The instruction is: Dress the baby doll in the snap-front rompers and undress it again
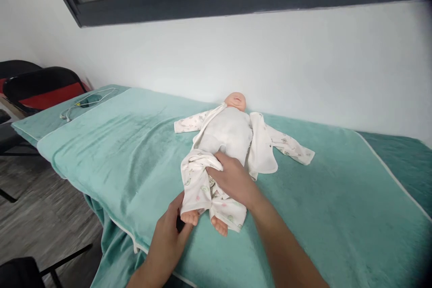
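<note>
A pale cable (72, 109) lies between nine and ten o'clock on the green cover (141, 144). At seven, the left hand (168, 232) curves half-open beside the doll's foot, grip unclear. Centrally, the doll (227, 130) lies face-up over an open shirt (262, 150). At five, the right hand (235, 179) pinches its trousers (196, 187) nearly closed.

A dark-framed window (202, 6) tops the white wall (320, 63); black-and-red chairs (47, 90) stand left.
</note>
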`<state>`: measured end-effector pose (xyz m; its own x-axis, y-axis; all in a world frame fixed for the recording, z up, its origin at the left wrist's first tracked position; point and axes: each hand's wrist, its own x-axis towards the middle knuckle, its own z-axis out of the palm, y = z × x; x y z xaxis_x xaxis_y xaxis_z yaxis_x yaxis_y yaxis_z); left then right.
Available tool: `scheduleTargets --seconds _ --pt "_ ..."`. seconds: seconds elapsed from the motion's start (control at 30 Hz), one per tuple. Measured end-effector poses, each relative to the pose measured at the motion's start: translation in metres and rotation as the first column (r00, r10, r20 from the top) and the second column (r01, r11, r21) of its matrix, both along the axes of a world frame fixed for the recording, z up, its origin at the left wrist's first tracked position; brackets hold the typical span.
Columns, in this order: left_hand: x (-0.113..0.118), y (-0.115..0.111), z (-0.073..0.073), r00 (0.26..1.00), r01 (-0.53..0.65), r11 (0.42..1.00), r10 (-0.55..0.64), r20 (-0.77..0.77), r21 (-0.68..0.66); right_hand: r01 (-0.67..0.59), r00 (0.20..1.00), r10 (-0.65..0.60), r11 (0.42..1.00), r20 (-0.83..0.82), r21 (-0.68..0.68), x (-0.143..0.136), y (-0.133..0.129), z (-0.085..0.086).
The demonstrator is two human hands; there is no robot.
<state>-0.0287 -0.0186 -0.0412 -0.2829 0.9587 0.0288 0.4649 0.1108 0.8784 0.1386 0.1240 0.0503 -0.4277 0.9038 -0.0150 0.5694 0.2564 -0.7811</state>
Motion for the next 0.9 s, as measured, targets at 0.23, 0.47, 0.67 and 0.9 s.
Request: scheduleTargets --seconds 0.23,0.47,0.67,0.9 --pt "-0.019 0.029 0.012 0.988 0.086 0.996 -0.084 0.126 -0.006 0.002 1.0 -0.002 1.0 0.018 0.003 -0.001 -0.001 0.001" --pt "-0.039 0.046 0.041 0.915 0.285 0.957 -0.259 0.311 -0.042 0.123 0.992 -0.127 0.982 0.014 0.142 0.005 0.001 -0.001" --pt "-0.039 0.085 0.057 0.949 -0.029 0.987 -0.022 0.315 0.158 0.093 0.991 -0.083 0.992 -0.109 0.09 0.026 0.007 0.007" --pt "-0.026 0.182 0.047 0.954 -0.069 0.969 -0.005 0.299 0.237 0.201 0.967 -0.195 0.979 -0.164 0.026 0.048 0.009 0.001"
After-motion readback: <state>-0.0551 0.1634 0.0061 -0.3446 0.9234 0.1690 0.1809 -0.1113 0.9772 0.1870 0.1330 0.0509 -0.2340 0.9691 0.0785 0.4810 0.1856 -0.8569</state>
